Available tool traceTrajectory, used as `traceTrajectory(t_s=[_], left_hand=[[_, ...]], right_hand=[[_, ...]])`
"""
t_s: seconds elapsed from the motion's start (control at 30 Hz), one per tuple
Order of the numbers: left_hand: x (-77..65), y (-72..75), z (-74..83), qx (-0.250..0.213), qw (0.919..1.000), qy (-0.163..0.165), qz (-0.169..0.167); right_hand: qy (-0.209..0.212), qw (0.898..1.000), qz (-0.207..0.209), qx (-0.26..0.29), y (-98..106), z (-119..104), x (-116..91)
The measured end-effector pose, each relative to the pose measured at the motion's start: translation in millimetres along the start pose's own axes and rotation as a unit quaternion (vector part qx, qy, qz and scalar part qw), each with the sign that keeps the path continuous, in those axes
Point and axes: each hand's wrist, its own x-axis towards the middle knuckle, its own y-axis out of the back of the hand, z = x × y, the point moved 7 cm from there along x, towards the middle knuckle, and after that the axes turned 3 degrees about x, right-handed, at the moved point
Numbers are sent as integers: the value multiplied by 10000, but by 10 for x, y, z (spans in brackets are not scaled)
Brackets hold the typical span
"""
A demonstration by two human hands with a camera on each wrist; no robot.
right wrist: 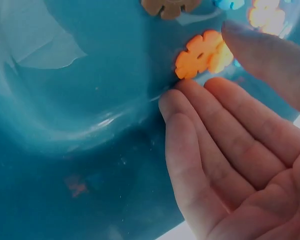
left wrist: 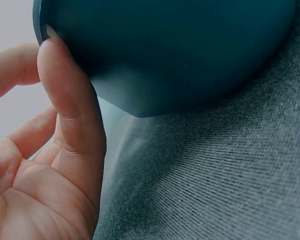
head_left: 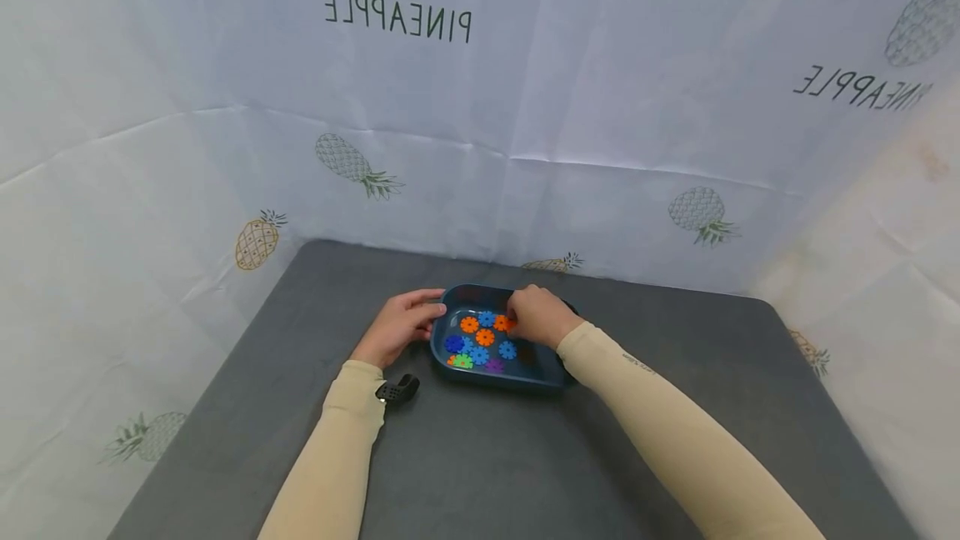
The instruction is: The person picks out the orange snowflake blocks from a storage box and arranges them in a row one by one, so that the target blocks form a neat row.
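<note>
A dark blue plastic tray (head_left: 538,363) rests on the table, with several flower-shaped plastic discs lying mostly in its left half. My left hand (head_left: 397,326) holds the tray's left end; the left wrist view has the thumb (left wrist: 70,100) against the rim, a finger on the other side. My right hand (head_left: 542,315) reaches into the tray near its far side. In the right wrist view its fingers (right wrist: 240,120) are extended and the thumb stands apart. Just past the fingertips is an orange disc (right wrist: 195,57); whether they touch it I cannot tell. A brown-looking disc (right wrist: 171,7) lies beyond.
Other discs in the tray include a dark blue disc (head_left: 453,344), a green disc (head_left: 463,361) and a purple disc (head_left: 494,365). The grey table (head_left: 480,457) ends at a white curtain (head_left: 480,107) printed with pineapples. A black band (head_left: 399,390) is at my left wrist.
</note>
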Motion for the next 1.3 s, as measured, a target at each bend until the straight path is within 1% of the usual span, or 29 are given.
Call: traceTrajectory(t_s=[0.13,0.3,0.53,0.7,1.0,1.3], left_hand=[[2,-21,10,-22,10000,-1,10],[7,-47,22,-62,10000,8,20],[22,-80,24,-67,10000,1,-4],[22,-83,30,-21,10000,-1,-18],[0,-46,42,12,10000,67,-3],[-15,-20,25,21,10000,63,40]], right_hand=[[-96,9997,172,-153,-7,16,8],[-279,9988,326,-220,-1,25,-3],[-401,9985,311,-223,-13,60,-51],[-346,9992,113,-156,12,75,-128],[-117,9998,-109,83,221,10,-239],[-5,9987,-437,260,384,-59,-323]])
